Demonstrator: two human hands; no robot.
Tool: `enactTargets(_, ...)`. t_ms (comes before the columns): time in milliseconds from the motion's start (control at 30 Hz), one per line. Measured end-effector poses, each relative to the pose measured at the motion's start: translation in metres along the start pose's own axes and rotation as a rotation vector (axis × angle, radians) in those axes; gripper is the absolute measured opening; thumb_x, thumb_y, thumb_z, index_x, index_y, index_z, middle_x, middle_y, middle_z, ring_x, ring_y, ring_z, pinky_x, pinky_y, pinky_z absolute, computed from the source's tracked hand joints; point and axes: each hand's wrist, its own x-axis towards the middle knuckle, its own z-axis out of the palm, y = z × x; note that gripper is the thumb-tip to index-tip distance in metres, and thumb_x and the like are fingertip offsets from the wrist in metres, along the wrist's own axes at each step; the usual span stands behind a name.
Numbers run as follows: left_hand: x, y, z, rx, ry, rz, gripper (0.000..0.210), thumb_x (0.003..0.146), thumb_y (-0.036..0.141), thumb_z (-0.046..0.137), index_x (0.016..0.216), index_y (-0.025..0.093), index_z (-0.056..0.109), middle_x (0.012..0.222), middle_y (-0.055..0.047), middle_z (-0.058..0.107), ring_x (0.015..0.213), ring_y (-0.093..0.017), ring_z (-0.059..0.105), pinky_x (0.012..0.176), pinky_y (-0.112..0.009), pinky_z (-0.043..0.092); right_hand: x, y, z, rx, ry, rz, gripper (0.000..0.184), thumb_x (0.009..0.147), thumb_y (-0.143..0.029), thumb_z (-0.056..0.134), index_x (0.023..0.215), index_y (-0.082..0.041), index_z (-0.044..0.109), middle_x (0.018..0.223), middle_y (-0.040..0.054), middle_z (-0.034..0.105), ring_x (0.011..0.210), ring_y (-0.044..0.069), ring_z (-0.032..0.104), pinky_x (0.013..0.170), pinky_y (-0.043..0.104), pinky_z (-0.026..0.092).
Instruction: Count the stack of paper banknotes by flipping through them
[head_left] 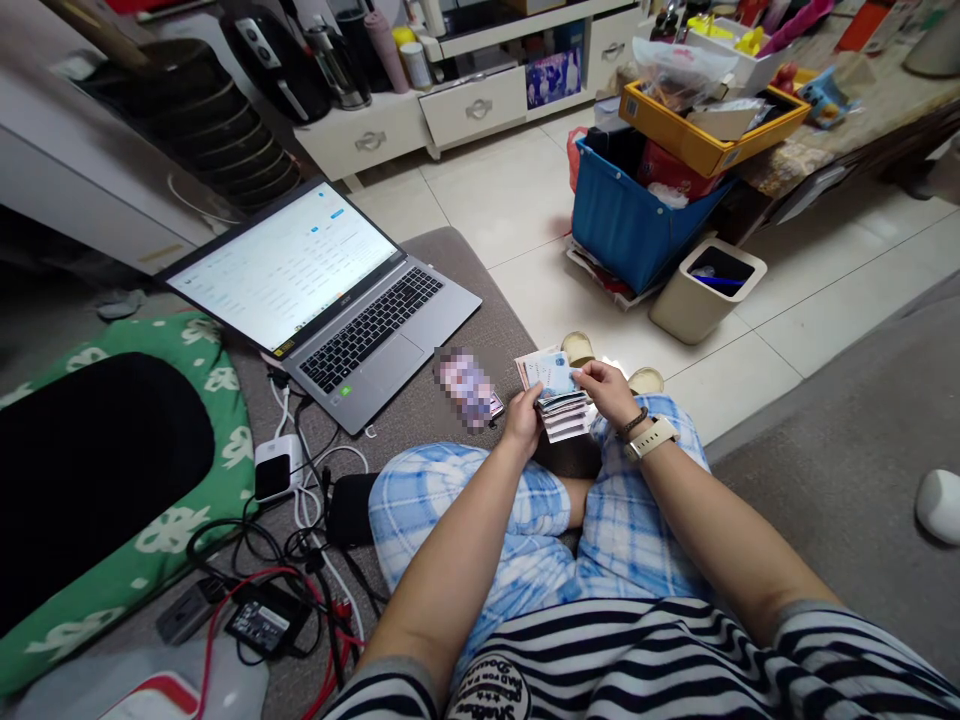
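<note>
My left hand [523, 418] is closed around the left edge of a fanned stack of small printed cards [564, 418], held above my crossed legs. The top card is pale with blue printing, and more edges show in a stepped row below it. My right hand [609, 394] pinches the right side of the top card between thumb and fingers. What is printed on the cards is too small to read. A flat pinkish item [466, 388], blurred out, lies on the grey-brown cushion left of my hands.
An open laptop [390, 335] stands on the cushion to the left. White charger [276, 468] and tangled cables lie below it. On the tiled floor to the right are a blue bin [630, 215] under a yellow box tray [675, 125], and a beige wastebasket [686, 310].
</note>
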Motion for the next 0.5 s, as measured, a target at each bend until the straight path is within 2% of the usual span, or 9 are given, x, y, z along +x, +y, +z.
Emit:
enactTargets(167,0.0,0.0016,0.0025,-0.039,0.025,-0.016,0.024,0.078,0.033,0.071,0.09,0.012,0.073,0.091,-0.012,0.077,0.107,-0.029,0.071,0.097,-0.041,0.053,-0.0024,-0.0069,0.0004,0.03,-0.027,-0.01,0.045,0.066,-0.061,0.075,0.062,-0.021,0.055,0.054,-0.0048,0.044,0.054,0.012,0.037,0.054,0.028,0.03)
enactTargets(367,0.0032,-0.0001,0.0016,-0.073,0.035,-0.027,0.028,0.082,0.034,0.067,0.097,0.01,0.072,0.1,-0.014,0.077,0.111,-0.029,0.069,0.101,-0.043,0.051,-0.0045,-0.0085,0.0011,0.054,-0.063,-0.003,0.043,0.068,-0.06,0.074,0.064,-0.021,0.057,0.056,-0.004,0.048,0.053,0.011,0.037,0.053,0.028,0.031)
enactTargets(500,0.0055,-0.0021,-0.0001,-0.065,0.041,-0.046,0.027,0.083,0.035,0.067,0.096,0.012,0.072,0.097,-0.012,0.078,0.108,-0.029,0.07,0.098,-0.042,0.053,-0.0039,-0.0076,0.0016,0.074,-0.063,0.013,0.04,0.067,-0.058,0.075,0.067,-0.021,0.059,0.06,-0.0028,0.052,0.053,0.011,0.039,0.053,0.028,0.032)
